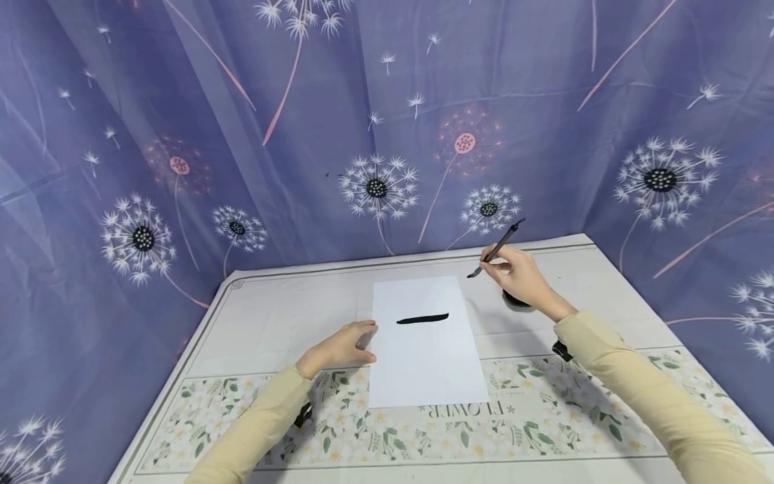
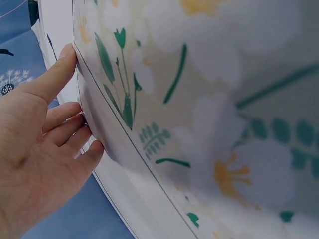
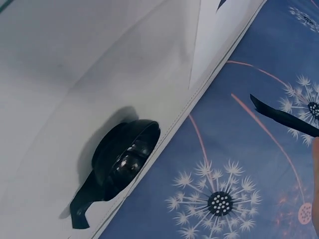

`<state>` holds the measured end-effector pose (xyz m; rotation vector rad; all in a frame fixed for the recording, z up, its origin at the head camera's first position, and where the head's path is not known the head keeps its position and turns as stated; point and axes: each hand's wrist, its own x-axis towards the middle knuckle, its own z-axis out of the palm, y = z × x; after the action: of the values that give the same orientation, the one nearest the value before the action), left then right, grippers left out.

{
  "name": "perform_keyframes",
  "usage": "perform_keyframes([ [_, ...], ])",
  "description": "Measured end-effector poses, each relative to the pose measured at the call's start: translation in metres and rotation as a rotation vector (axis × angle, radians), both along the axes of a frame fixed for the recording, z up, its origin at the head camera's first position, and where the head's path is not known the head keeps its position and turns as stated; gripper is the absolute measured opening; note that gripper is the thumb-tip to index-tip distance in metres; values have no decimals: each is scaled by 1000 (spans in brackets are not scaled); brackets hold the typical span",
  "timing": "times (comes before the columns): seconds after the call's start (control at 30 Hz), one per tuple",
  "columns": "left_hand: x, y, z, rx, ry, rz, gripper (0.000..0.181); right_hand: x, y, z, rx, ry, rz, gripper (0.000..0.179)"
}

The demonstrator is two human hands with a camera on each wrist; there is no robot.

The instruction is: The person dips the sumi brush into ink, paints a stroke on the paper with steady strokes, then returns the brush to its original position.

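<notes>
My right hand (image 1: pixel 521 272) pinches a dark writing brush (image 1: pixel 503 240), its black tip pointing down and left, off the surface by the upper right of a white paper sheet (image 1: pixel 426 366). One thick black stroke (image 1: pixel 423 319) runs nearly level across the paper. Beside the paper's left edge, my left hand (image 1: pixel 341 344) rests with relaxed fingers and touches the edge; in the left wrist view its fingers (image 2: pixel 62 130) look loosely extended. Partly hidden under my right hand is a small black ink dish (image 1: pixel 516 302). The right wrist view shows its short handle and shiny dark liquid inside.
A white table cover (image 1: pixel 290 312) with a printed floral band (image 1: pixel 338 430) lies under everything. Blue-purple curtains (image 1: pixel 302 222) with dandelion prints stand along the back and both sides. A dark strap (image 1: pixel 562 350) shows below the right sleeve.
</notes>
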<state>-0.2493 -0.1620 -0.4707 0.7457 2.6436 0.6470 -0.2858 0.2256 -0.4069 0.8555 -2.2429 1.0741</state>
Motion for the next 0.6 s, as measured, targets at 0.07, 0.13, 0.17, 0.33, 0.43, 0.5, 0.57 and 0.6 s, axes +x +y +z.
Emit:
perform_keyframes([
  [0.07,0,-1,0,1,0,0,75,0,3,-1,13,1,-9,18],
  [0.13,0,-1,0,7,2,0,75,1,6,-1,23,4,-18,18],
  [0.17,0,-1,0,10,0,0,75,0,7,-2,26,2,-24,18],
  [0.33,0,-2,1,17,-3,-4,74,0,13,-4,10,-9,-14,19],
  [0.43,1,-2,1,13,-2,-7,75,-1,15,-5,8,1,-4,20],
  [0.5,1,-2,1,12,-2,-9,75,0,16,-6,19,9,-3,20],
  [0.57,1,-2,0,13,-4,-7,75,0,18,-6,31,20,-5,19],
  [0.6,1,-2,0,16,-4,-8,75,0,18,-6,40,26,-8,19],
])
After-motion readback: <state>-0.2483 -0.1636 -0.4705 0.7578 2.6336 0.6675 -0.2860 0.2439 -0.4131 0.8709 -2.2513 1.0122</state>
